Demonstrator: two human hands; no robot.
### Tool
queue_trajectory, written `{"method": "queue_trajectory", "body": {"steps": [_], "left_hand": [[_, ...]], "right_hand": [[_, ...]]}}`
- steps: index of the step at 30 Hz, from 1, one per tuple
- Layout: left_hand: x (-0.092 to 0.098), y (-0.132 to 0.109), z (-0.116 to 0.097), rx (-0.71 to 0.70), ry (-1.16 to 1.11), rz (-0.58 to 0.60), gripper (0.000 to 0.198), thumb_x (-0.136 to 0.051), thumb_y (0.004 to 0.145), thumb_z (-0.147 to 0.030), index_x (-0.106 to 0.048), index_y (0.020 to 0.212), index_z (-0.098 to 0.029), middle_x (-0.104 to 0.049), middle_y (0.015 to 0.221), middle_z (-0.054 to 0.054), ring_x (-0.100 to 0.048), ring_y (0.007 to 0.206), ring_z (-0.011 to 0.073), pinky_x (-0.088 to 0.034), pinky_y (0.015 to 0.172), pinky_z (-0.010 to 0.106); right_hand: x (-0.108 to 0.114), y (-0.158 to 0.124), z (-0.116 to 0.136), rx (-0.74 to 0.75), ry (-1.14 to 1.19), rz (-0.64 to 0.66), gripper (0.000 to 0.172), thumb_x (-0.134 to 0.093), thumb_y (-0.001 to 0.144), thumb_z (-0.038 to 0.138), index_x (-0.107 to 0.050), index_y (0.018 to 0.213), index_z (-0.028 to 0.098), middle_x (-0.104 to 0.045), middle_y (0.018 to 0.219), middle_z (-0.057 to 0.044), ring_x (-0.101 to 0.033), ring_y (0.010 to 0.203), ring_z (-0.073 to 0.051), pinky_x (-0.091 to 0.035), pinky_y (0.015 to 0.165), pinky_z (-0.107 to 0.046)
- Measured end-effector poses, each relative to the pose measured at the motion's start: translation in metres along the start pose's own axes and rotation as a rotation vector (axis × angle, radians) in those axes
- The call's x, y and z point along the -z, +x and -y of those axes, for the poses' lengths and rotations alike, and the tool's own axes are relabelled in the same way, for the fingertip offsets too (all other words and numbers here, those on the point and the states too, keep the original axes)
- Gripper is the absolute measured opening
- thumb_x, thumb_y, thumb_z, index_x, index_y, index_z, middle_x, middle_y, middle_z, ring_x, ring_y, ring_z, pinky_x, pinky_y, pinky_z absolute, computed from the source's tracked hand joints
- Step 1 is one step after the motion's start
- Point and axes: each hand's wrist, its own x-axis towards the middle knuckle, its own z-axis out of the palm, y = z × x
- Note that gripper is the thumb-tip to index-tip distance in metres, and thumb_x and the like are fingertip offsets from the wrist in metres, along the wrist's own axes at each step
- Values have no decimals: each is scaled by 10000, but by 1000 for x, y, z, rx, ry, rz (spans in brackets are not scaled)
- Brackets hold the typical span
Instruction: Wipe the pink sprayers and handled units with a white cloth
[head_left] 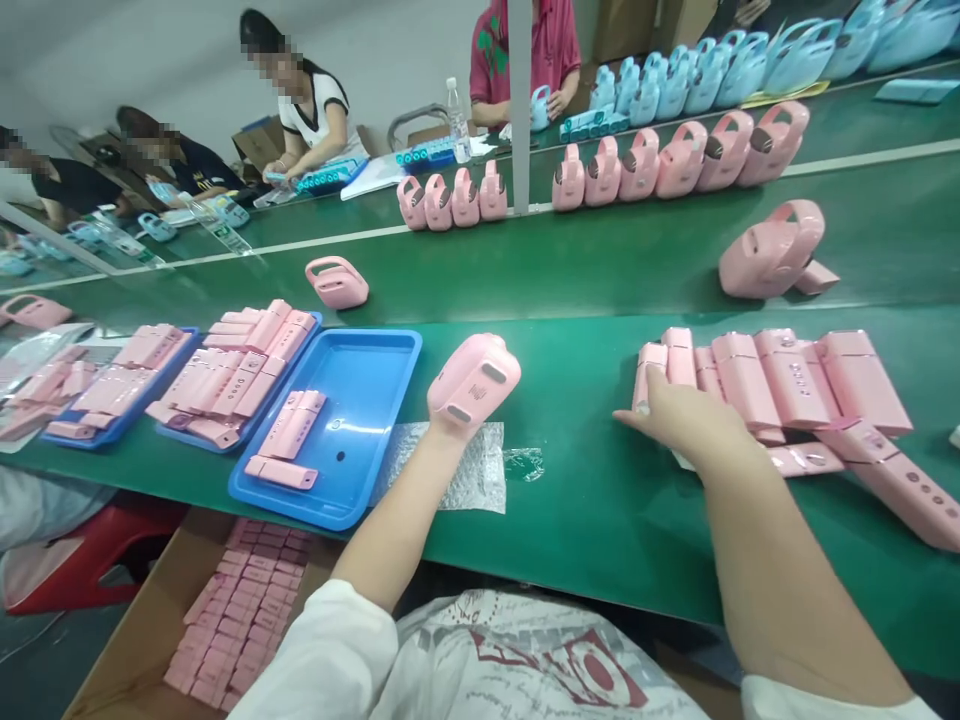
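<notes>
My left hand (442,425) is hidden behind a pink plastic housing (474,381) that it holds up above the green table, near a sheet of bubble wrap (457,462). My right hand (679,415) reaches to the right and rests on a row of pink rectangular pieces (780,380). Its fingers curl around the leftmost piece (648,372) of that row.
A blue tray (352,420) with a few pink pieces lies left of my left hand; two fuller trays (225,375) lie further left. A cardboard box (240,610) of pink parts stands below the table edge. Pink housings (679,160) line the conveyor. Other people sit across.
</notes>
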Motion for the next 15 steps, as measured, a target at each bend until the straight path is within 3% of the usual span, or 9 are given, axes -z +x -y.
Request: {"method": "queue_trajectory", "body": {"steps": [3,6,9,12,15], "left_hand": [[-1,0,2,32,-70,46,327,-493,766,-273,-667,1009,-140,-686,1051,128,-645,1008,276,-529,856,387],[0,5,2,-106,-22,-88,389,-492,660,-146,-673,1004,-157,-704,966,94,-676,881,229,-534,801,343],[-5,20,0,-144,52,-163,413,-502,570,-40,-669,936,-137,-682,792,53,-661,705,155,-523,749,285],[-22,48,-5,-183,100,-215,324,-543,570,-6,-629,857,-130,-650,722,27,-649,679,137,-520,759,281],[-50,84,-10,-254,167,-217,371,-565,563,30,-580,892,-139,-652,727,25,-662,725,153,-521,777,300]], "right_hand": [[-9,3,10,94,25,-51,486,-428,901,357,-392,1340,153,-656,1029,-182,-656,889,-335,-474,694,-400],[-15,8,19,192,55,-103,400,-363,914,279,-480,1283,180,-658,1040,-164,-652,931,-337,-470,734,-406],[-19,11,24,252,85,-129,407,-368,922,306,-484,1298,204,-638,1113,-154,-645,957,-328,-469,749,-394],[-22,13,26,308,104,-144,427,-381,928,324,-462,1335,221,-618,1159,-150,-639,979,-316,-467,754,-376],[-23,14,27,356,121,-150,429,-403,929,354,-472,1334,232,-619,1161,-145,-638,989,-302,-464,760,-361]]}}
